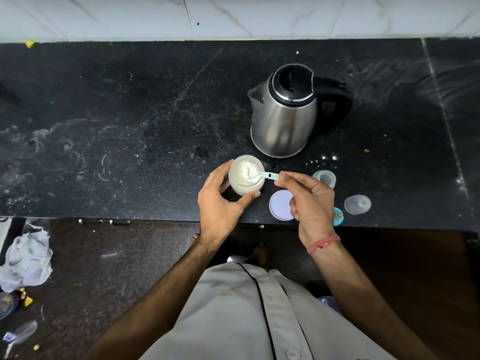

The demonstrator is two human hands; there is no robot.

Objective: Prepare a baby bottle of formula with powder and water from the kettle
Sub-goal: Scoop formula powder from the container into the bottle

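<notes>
An open jar of white powder (242, 187) stands on the black counter (130, 113) near its front edge. My left hand (220, 201) is wrapped around the jar's side. My right hand (309, 201) pinches the handle of a small teal scoop (267, 175), whose bowl sits heaped with powder over the jar's mouth. Behind the jar stands a steel kettle (283, 118) with a black lid, spout pointing left. Right of my hand stands a clear bottle (324, 178) with an open top. A clear dome-shaped cap (357, 204) lies further right.
A round lilac lid (279, 205) lies flat beside the jar, partly under my right hand. A blue piece (338, 216) peeks out at the counter's front edge by my right wrist. A white tiled wall (233, 16) backs the counter. Crumpled white bags (26, 261) lie on the floor at left.
</notes>
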